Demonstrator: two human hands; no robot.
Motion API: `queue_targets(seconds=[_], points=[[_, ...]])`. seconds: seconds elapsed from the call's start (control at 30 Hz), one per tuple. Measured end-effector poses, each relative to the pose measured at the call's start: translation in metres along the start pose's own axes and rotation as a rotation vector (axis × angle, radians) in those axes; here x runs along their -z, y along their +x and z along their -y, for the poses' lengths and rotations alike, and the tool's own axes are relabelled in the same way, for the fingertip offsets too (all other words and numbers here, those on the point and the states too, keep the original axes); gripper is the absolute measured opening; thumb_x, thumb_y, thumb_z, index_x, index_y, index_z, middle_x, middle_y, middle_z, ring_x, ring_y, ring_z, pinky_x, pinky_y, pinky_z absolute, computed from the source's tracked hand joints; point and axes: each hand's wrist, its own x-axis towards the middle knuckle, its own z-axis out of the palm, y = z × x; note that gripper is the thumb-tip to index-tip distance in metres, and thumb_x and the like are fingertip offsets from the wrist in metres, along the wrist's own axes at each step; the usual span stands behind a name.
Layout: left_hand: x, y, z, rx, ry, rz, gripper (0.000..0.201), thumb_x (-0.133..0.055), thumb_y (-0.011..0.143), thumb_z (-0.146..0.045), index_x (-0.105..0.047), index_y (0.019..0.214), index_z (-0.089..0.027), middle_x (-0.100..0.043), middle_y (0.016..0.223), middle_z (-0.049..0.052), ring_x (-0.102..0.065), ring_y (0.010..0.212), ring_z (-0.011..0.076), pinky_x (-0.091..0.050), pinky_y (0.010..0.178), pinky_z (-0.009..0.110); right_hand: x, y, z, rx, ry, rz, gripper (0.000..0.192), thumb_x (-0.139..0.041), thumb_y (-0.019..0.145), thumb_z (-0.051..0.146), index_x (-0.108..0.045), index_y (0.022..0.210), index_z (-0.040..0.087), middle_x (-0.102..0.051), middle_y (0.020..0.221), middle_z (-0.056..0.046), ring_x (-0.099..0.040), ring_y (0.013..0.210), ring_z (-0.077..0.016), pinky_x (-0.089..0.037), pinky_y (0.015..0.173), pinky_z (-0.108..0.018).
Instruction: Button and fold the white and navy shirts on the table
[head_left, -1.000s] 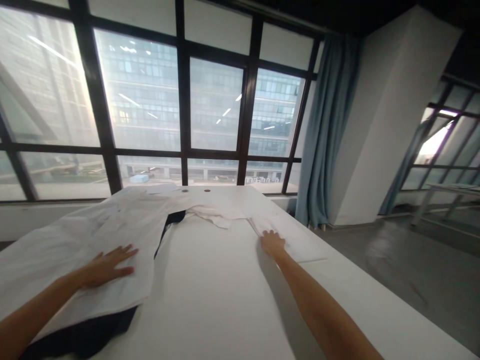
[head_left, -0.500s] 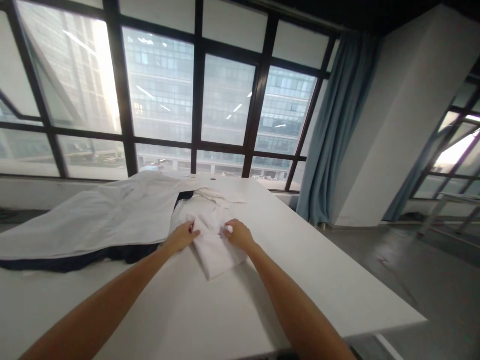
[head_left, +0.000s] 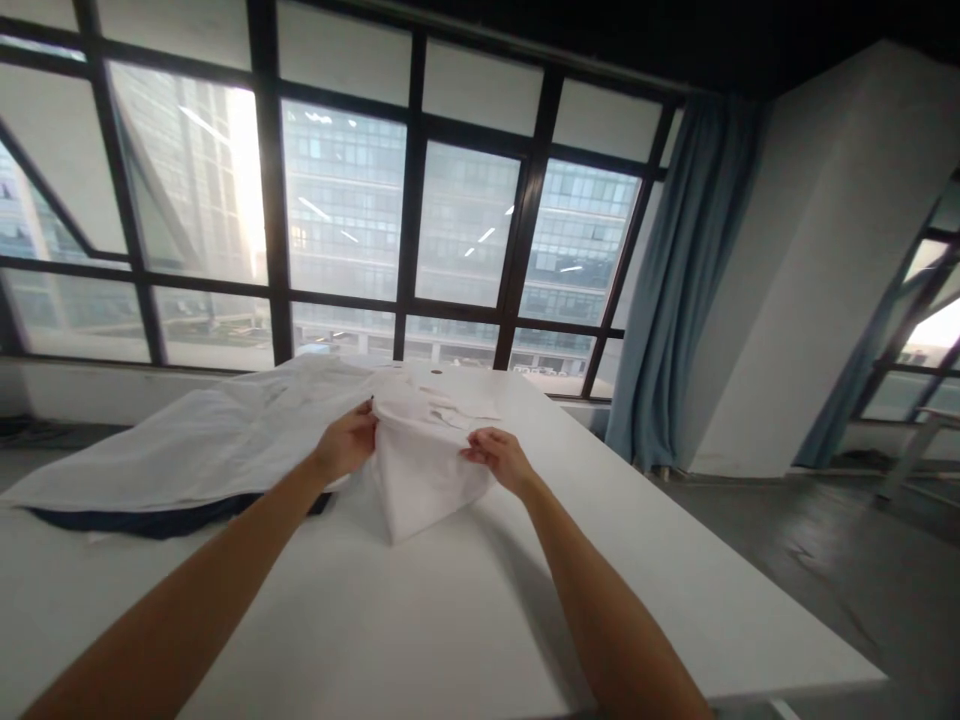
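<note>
Change: the white cloth (head_left: 420, 470), lying flat on the desk (head_left: 420, 620) half a second ago, is now lifted at its top edge.
Left hand (head_left: 346, 440): grip pinching the cloth's left upper edge.
Right hand (head_left: 501, 460): grip pinching the right upper edge.
Cloth position: hanging between both hands, lower corner touching the desk.
Beside it: large white sheet (head_left: 187, 450) over dark fabric (head_left: 150, 520), to the left.

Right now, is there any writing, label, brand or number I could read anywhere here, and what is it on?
None can be read.
White cloth, held up by the left hand and right hand: no print or tag shows.
Large white sheet over dark fabric: only faint grey marks, too blurred to read.
White table: no writing.
Building behind the window: no sign legible.
</note>
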Motion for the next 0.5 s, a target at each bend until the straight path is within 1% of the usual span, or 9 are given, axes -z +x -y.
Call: queue_targets(seconds=[0.07, 0.1, 0.13, 0.17, 0.27, 0.3, 0.37, 0.43, 0.5], points=[[0.01, -0.01, -0.025, 0.115, -0.092, 0.312, 0.023, -0.06, 0.071, -0.034, -0.061, 0.084, -0.014, -0.069, 0.08, 0.009, -0.066, 0.084, 0.0297, -0.05, 0.079, 0.046, 0.022, -0.004, 0.01, -0.052, 0.075, -0.072, 0.045, -0.065, 0.072, 0.06, -0.064, 0.077, 0.015, -0.067, 0.077, -0.006, -0.057, 0.053, -0.0112, -0.049, 0.054, -0.026], [0.013, -0.014, -0.032, 0.146, -0.107, 0.419, 0.025, -0.06, 0.072, -0.035, -0.062, 0.084, -0.013, -0.07, 0.082, 0.011, -0.067, 0.087, 0.0318, -0.049, 0.081, 0.049, 0.032, -0.007, 0.012, -0.086, 0.054, -0.125, 0.047, -0.064, 0.073, 0.062, -0.064, 0.077, 0.014, -0.067, 0.077, -0.006, -0.055, 0.05, -0.01, -0.047, 0.051, -0.024], [0.013, -0.018, -0.036, 0.161, -0.095, 0.486, 0.026, -0.06, 0.074, -0.036, -0.063, 0.086, -0.013, -0.071, 0.087, 0.013, -0.067, 0.09, 0.0328, -0.048, 0.084, 0.05, 0.041, -0.01, 0.013, -0.12, 0.005, -0.163, 0.048, -0.063, 0.073, 0.062, -0.064, 0.077, 0.014, -0.067, 0.077, -0.007, -0.055, 0.05, -0.0097, -0.046, 0.05, -0.023], [0.011, -0.02, -0.034, 0.156, -0.037, 0.497, 0.028, -0.06, 0.075, -0.038, -0.064, 0.088, -0.013, -0.071, 0.093, 0.013, -0.067, 0.092, 0.0326, -0.047, 0.087, 0.051, 0.047, -0.012, 0.013, -0.152, -0.065, -0.17, 0.049, -0.063, 0.073, 0.063, -0.065, 0.078, 0.014, -0.067, 0.078, -0.007, -0.058, 0.054, -0.0105, -0.046, 0.051, -0.023], [-0.005, -0.026, -0.003, 0.091, 0.383, 0.41, 0.038, -0.058, 0.078, -0.048, -0.066, 0.093, -0.014, -0.07, 0.105, 0.014, -0.066, 0.096, 0.0301, -0.045, 0.092, 0.047, 0.048, -0.018, 0.008, -0.196, -0.293, -0.031, 0.047, -0.063, 0.074, 0.06, -0.069, 0.085, 0.015, -0.069, 0.091, -0.01, -0.064, 0.071, -0.0151, -0.047, 0.054, -0.022], [-0.012, -0.029, 0.013, 0.061, 0.582, 0.405, 0.04, -0.058, 0.078, -0.05, -0.067, 0.094, -0.014, -0.069, 0.108, 0.015, -0.064, 0.1, 0.0304, -0.044, 0.095, 0.046, 0.043, -0.019, 0.006, -0.193, -0.365, 0.037, 0.047, -0.062, 0.075, 0.059, -0.069, 0.09, 0.015, -0.068, 0.097, -0.01, -0.064, 0.073, -0.0156, -0.046, 0.053, -0.022], [-0.024, -0.035, 0.043, -0.03, 0.894, 0.413, 0.049, -0.058, 0.078, -0.05, -0.064, 0.112, -0.015, -0.061, 0.126, 0.016, -0.054, 0.119, 0.0305, -0.036, 0.104, 0.044, 0.029, -0.021, 0.004, -0.188, -0.504, 0.181, 0.049, -0.061, 0.078, 0.057, -0.069, 0.105, 0.018, -0.067, 0.105, -0.01, -0.063, 0.068, -0.0146, -0.045, 0.05, -0.022], [-0.031, -0.041, 0.064, -0.071, 1.088, 0.514, 0.056, -0.058, 0.08, -0.05, -0.057, 0.125, -0.018, -0.051, 0.138, 0.014, -0.042, 0.131, 0.0302, -0.028, 0.11, 0.044, 0.013, -0.024, 0.003, -0.155, -0.654, 0.336, 0.049, -0.063, 0.077, 0.053, -0.067, 0.113, 0.02, -0.068, 0.106, -0.009, -0.062, 0.064, -0.0134, -0.045, 0.052, -0.023], [-0.031, -0.043, 0.072, -0.104, 1.172, 0.639, 0.052, -0.058, 0.081, -0.047, -0.056, 0.127, -0.022, -0.05, 0.139, 0.01, -0.04, 0.132, 0.0286, -0.026, 0.111, 0.043, -0.001, -0.028, 0.004, -0.07, -0.796, 0.481, 0.046, -0.07, 0.072, 0.045, -0.07, 0.111, 0.02, -0.069, 0.102, -0.008, -0.062, 0.07, -0.0143, -0.048, 0.062, -0.025]])
